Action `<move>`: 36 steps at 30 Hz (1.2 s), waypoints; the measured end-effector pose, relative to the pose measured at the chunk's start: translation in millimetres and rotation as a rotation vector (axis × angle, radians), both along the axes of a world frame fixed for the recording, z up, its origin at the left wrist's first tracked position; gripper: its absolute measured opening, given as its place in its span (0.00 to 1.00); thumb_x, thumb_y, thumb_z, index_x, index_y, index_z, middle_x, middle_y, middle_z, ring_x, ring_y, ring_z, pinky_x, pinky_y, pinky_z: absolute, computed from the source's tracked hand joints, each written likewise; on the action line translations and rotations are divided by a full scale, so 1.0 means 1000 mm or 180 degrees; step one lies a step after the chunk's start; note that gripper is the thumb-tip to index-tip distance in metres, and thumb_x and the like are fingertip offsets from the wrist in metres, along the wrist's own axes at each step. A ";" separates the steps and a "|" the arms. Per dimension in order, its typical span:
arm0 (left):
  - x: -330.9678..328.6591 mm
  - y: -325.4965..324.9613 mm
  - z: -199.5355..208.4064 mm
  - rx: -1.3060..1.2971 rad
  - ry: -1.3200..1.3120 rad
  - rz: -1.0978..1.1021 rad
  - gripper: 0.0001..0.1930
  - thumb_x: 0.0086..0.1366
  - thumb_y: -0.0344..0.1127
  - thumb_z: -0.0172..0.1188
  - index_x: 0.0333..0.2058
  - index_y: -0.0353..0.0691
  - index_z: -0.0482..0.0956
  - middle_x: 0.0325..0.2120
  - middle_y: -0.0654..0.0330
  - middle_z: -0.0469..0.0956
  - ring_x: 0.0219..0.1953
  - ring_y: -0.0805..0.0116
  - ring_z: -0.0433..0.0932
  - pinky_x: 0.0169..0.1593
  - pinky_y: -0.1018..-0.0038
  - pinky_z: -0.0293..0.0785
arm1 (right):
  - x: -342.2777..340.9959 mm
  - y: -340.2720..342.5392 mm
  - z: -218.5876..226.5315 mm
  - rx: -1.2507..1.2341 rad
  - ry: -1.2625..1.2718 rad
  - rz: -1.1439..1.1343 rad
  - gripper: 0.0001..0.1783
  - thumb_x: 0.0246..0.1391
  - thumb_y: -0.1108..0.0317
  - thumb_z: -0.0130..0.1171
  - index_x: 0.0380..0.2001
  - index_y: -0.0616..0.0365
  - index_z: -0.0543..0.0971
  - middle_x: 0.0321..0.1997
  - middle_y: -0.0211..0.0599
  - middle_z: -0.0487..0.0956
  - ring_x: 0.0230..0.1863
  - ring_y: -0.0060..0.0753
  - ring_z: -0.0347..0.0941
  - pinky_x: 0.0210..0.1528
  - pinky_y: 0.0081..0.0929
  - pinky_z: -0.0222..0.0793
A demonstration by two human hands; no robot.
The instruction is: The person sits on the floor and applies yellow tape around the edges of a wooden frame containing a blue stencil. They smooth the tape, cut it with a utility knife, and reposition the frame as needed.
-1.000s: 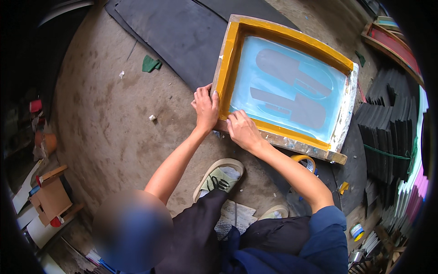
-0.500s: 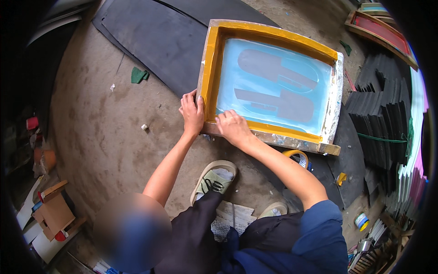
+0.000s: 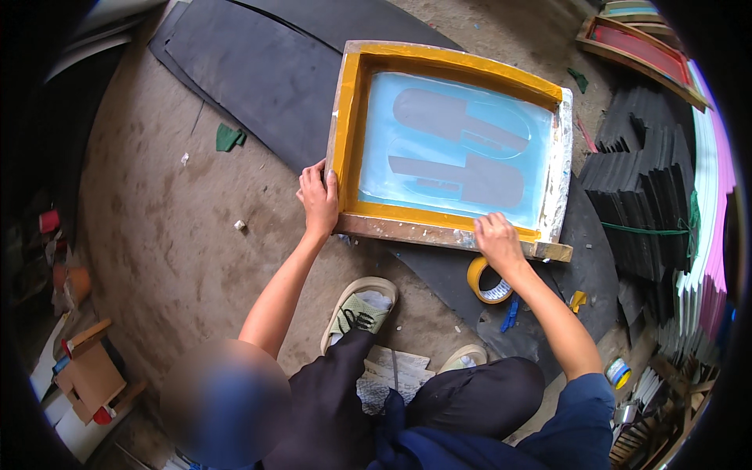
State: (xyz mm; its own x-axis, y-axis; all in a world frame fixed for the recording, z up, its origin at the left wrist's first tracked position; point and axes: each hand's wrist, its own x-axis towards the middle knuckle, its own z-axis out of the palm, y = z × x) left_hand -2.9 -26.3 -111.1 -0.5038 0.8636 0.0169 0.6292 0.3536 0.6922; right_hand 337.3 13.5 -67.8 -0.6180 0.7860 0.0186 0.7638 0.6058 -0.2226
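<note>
A wooden screen printing frame (image 3: 423, 230) lies tilted before me, its inner edges lined with yellow tape (image 3: 415, 212). Light blue mesh (image 3: 376, 133) fills it, with grey sole-like shapes on it. My left hand (image 3: 317, 205) grips the frame's left side near the close corner, thumb on the rim, fingers partly hidden outside. At the right part of the near rail, my right hand (image 3: 500, 240) has its fingers curled over the taped edge; its fingertips are partly hidden. Just below that hand, a roll of yellow tape (image 3: 477, 279) lies on a black sheet.
Black sheets (image 3: 251, 70) lie under and beyond the frame. A thin blue object (image 3: 510, 312) rests by the tape roll. Stacked black sheets (image 3: 638, 196) stand at right, below another frame with red mesh (image 3: 646, 51). A cardboard box (image 3: 90, 376) sits at lower left.
My right hand has slid right along the near rail, from beside the left corner to near the right end. My left hand keeps its grip. The tape roll now shows more fully.
</note>
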 end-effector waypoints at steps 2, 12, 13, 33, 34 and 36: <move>-0.001 -0.002 0.000 0.0013 -0.0006 0.0007 0.17 0.66 0.42 0.45 0.49 0.41 0.68 0.46 0.56 0.66 0.52 0.58 0.63 0.55 0.54 0.53 | 0.009 0.000 0.002 -0.0027 -0.0027 -0.0095 0.10 0.52 0.68 0.52 0.22 0.62 0.76 0.25 0.43 0.75 0.33 0.40 0.72 0.35 0.34 0.72; 0.000 0.001 0.003 0.0237 0.0232 -0.0019 0.16 0.64 0.37 0.47 0.50 0.41 0.68 0.45 0.57 0.66 0.51 0.60 0.64 0.54 0.58 0.54 | -0.077 -0.008 -0.018 -0.0223 0.0841 0.0367 0.11 0.51 0.68 0.54 0.21 0.63 0.75 0.25 0.42 0.74 0.33 0.39 0.71 0.35 0.32 0.72; 0.003 0.002 0.005 0.0331 0.0275 -0.0027 0.16 0.64 0.36 0.48 0.50 0.41 0.68 0.45 0.57 0.66 0.51 0.61 0.64 0.54 0.58 0.54 | -0.086 -0.009 -0.019 -0.0199 0.0967 0.0335 0.10 0.50 0.68 0.54 0.21 0.63 0.75 0.24 0.41 0.74 0.33 0.39 0.71 0.35 0.32 0.72; 0.185 0.045 0.036 -0.0071 -0.0761 -0.4225 0.46 0.43 0.36 0.69 0.59 0.37 0.54 0.44 0.54 0.72 0.47 0.55 0.68 0.51 0.66 0.69 | 0.067 0.008 0.041 -0.1139 0.0286 0.0000 0.31 0.36 0.57 0.69 0.40 0.64 0.70 0.41 0.43 0.69 0.46 0.45 0.65 0.50 0.36 0.64; 0.190 0.048 0.036 -0.0097 -0.0805 -0.4208 0.46 0.43 0.36 0.69 0.60 0.37 0.53 0.43 0.55 0.73 0.47 0.55 0.69 0.51 0.66 0.69 | 0.067 0.010 0.040 -0.1224 0.0205 -0.0018 0.32 0.34 0.55 0.69 0.40 0.64 0.70 0.42 0.42 0.69 0.47 0.44 0.65 0.50 0.36 0.64; 0.194 0.051 0.036 -0.0174 -0.0885 -0.4163 0.46 0.43 0.36 0.69 0.60 0.39 0.53 0.42 0.56 0.75 0.47 0.55 0.69 0.51 0.65 0.69 | 0.067 0.013 0.042 -0.1437 0.0246 -0.0050 0.28 0.38 0.58 0.68 0.39 0.64 0.71 0.42 0.42 0.70 0.47 0.44 0.65 0.49 0.36 0.65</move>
